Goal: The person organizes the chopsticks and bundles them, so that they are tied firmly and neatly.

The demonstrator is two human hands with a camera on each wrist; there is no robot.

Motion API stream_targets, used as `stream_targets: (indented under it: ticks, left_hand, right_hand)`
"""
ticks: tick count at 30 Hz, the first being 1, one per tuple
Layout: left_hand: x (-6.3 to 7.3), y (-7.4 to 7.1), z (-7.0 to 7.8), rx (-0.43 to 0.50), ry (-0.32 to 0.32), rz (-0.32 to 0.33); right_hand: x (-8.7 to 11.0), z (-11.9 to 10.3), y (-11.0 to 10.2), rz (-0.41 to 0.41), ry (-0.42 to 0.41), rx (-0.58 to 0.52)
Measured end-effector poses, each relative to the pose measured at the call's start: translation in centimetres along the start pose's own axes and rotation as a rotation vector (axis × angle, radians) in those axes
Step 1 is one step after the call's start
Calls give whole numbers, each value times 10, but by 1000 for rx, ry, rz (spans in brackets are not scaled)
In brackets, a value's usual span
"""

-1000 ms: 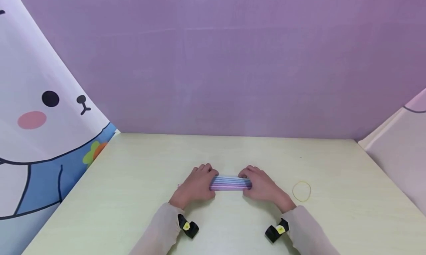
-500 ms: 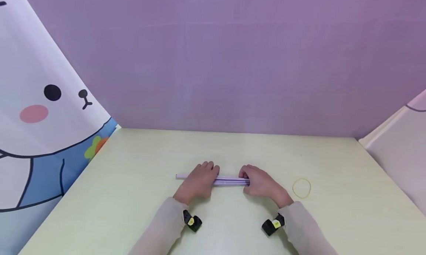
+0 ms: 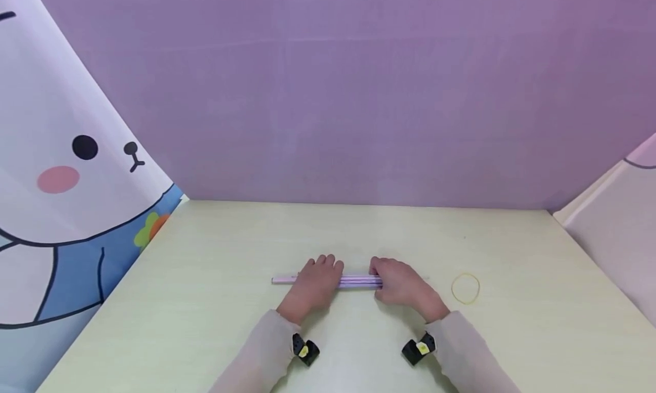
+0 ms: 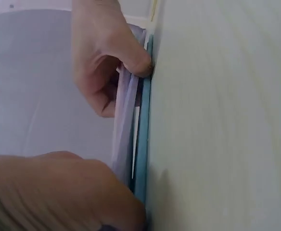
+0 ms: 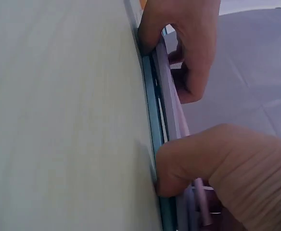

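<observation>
A bundle of slim, pastel sticks (image 3: 359, 281) lies crosswise in front of me, lilac on top in the head view. The wrist views also show a teal stick (image 4: 143, 144) along the table side and a pinkish one (image 5: 181, 118) on the far side. My left hand (image 3: 315, 282) grips the bundle left of its middle, with stick ends (image 3: 279, 280) jutting out beyond it. Around the right part, my right hand (image 3: 404, 282) holds the sticks between thumb and curled fingers. Both palms hide much of the bundle.
A thin yellow rubber band (image 3: 465, 288) lies in a loop on the pale wooden table (image 3: 225, 239), right of my right hand. Behind the table hangs a purple cloth (image 3: 359, 97); a cartoon-printed cloth (image 3: 66, 211) borders the left side.
The sticks turned from a flat, blue-to-purple spread into a narrower bundle showing mostly lilac. Ends now jut out past my left hand, which has shifted slightly right. The rubber band stays put.
</observation>
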State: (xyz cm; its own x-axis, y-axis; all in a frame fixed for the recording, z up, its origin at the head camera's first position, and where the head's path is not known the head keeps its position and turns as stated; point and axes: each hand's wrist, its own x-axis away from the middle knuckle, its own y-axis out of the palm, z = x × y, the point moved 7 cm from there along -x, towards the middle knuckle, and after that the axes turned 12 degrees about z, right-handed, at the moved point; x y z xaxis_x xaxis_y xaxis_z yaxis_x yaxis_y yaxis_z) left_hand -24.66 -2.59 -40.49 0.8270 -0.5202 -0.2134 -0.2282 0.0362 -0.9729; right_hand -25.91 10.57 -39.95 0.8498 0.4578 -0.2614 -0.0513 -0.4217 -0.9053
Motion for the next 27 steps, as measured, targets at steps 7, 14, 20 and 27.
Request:
stream_targets:
  ticks: [7, 14, 20, 27]
  left_hand:
    - [-1, 1, 5, -28, -17, 44]
    - [-4, 1, 4, -173, -18, 277]
    - [-6, -8, 2, -153, -29, 355]
    - [-6, -9, -1, -119, -42, 351]
  right_hand:
    - [2, -1, 6, 31, -34, 26]
    - [3, 0, 9, 140, -48, 95]
    - [3, 0, 6, 143, -42, 79]
    - [1, -9, -1, 154, -108, 45]
